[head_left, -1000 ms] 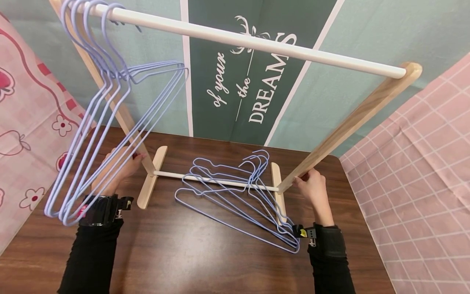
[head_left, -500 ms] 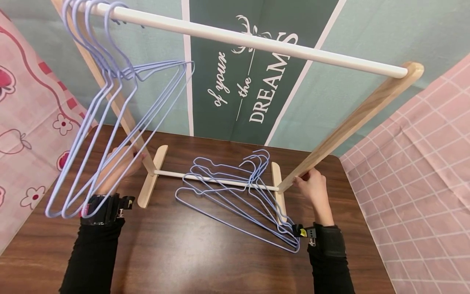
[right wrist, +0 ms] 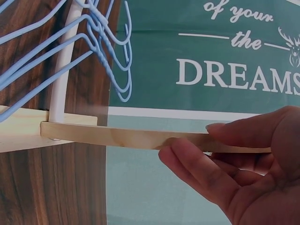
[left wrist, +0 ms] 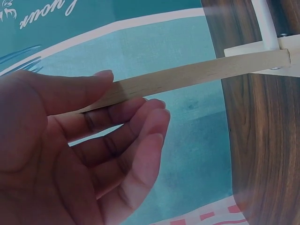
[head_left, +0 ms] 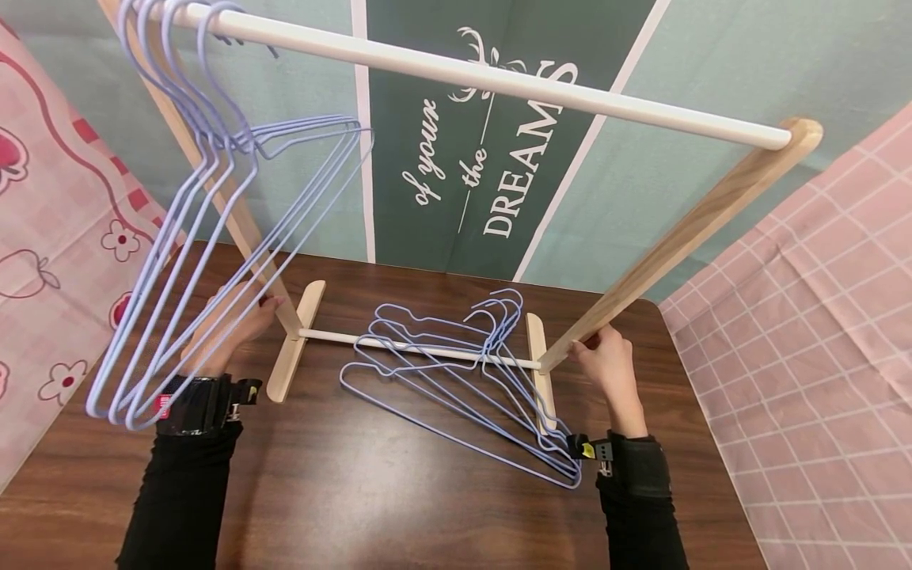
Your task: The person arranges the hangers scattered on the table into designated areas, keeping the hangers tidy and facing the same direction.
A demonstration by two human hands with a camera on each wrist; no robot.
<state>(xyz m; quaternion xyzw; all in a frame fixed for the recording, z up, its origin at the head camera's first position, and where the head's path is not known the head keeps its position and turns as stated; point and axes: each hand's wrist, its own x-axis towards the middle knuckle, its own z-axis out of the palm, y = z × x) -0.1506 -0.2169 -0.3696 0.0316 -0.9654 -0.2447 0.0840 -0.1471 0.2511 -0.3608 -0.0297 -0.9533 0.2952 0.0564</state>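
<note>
Left grip (left wrist: 56, 154) and right grip (head_left: 608, 368) each pinching an upright (head_left: 677, 247) of the rack (head_left: 499, 78), stood on the tabletop (head_left: 356, 507); uneven lifting could slide the hung hangers (head_left: 228, 142), and loose hangers (head_left: 490, 345) across the lower bar (head_left: 328, 337) might snag.

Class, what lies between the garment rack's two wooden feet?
In the head view, a white lower rail spans the stretch between the wooden feet, with several lavender-blue hangers lying across it.

Under rail (head_left: 499, 77), room beside hung hangers (head_left: 229, 154)
</note>
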